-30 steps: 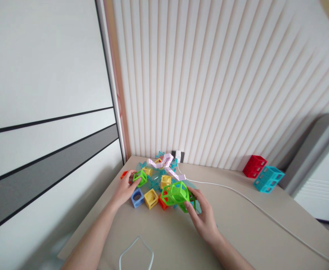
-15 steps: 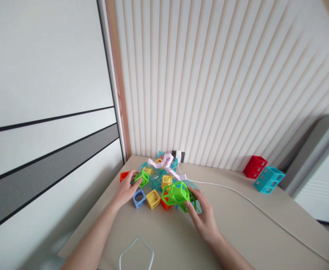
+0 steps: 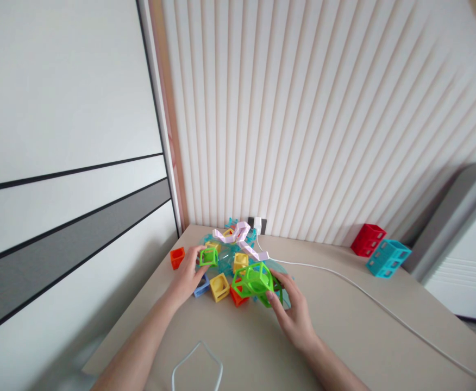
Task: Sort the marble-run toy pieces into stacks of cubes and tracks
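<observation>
- Tabletop [image 3: 336, 326] bears the pieces.
- Linked green frames [image 3: 258, 279] rest in the grasp of the right hand [image 3: 297, 315].
- Small green cube [image 3: 208, 264], pinched by the left hand [image 3: 184, 278], has turned squarer, presenting an open face.

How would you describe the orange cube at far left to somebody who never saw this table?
Find the corner of the table where the white cabinet meets the ribbed wall. Left of the left hand is the orange cube. It sits apart, unlike the other orange cube, beside the green frames in the right hand.
</observation>
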`<state>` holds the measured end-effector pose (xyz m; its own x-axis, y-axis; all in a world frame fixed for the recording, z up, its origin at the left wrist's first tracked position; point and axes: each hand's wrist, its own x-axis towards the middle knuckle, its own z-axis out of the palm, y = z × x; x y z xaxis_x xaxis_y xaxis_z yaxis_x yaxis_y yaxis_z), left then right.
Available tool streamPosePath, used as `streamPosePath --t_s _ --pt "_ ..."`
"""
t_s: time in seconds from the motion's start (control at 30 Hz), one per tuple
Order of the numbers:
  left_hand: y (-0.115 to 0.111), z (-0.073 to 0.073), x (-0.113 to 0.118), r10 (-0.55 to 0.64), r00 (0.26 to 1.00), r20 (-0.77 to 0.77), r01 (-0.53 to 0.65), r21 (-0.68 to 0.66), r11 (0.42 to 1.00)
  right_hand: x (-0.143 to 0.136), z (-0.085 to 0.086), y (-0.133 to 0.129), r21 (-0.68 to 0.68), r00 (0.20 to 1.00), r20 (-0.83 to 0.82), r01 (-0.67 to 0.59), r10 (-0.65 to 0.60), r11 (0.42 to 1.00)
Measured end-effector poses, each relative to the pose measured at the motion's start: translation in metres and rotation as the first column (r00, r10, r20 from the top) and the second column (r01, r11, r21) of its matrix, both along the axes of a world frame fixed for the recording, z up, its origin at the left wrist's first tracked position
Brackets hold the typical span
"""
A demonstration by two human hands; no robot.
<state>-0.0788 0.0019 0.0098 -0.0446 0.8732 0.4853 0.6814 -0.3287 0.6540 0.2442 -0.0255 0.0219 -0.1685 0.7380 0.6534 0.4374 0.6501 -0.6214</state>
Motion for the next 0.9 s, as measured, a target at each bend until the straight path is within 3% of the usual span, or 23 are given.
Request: streamPosePath --t_s 0.13,0.27,0.4,0.57,0.67,0.77,0.9 --pt "-0.001 -0.005 0.0 -0.014 0.997 -0.08 0.018 0.047 0.999 0.0 0.001 0.0 0.008 1.0 -0.002 0.016 -0.016 1.0" --pt "-0.004 -0.002 0.002 -0.025 0.966 -0.259 0.044 0.069 0.997 -0.001 0.003 0.0 0.013 1.0 0.002 0.013 -0.013 1.0" --pt "-0.009 0.008 0.007 -0.013 0.88 -0.474 0.107 0.172 0.979 -0.001 0.003 0.0 0.008 1.0 0.013 0.006 -0.007 1.0" --pt "-0.017 0.019 0.012 0.087 0.756 -0.648 0.202 0.358 0.912 0.0 0.002 0.0 0.019 1.0 0.017 0.0 0.0 1.0" --pt "-0.02 0.021 0.015 0.153 0.763 -0.628 0.206 0.461 0.863 -0.001 0.003 -0.001 0.0 0.999 0.023 -0.038 0.038 0.999" --pt "-0.021 0.022 0.016 0.209 0.831 -0.516 0.14 0.557 0.819 -0.002 0.003 -0.002 -0.039 0.998 0.029 -0.058 0.06 0.998" --pt "-0.02 0.022 0.018 0.162 0.937 -0.311 0.064 0.606 0.793 -0.002 0.0 -0.001 -0.076 0.999 -0.012 -0.038 0.038 0.996"
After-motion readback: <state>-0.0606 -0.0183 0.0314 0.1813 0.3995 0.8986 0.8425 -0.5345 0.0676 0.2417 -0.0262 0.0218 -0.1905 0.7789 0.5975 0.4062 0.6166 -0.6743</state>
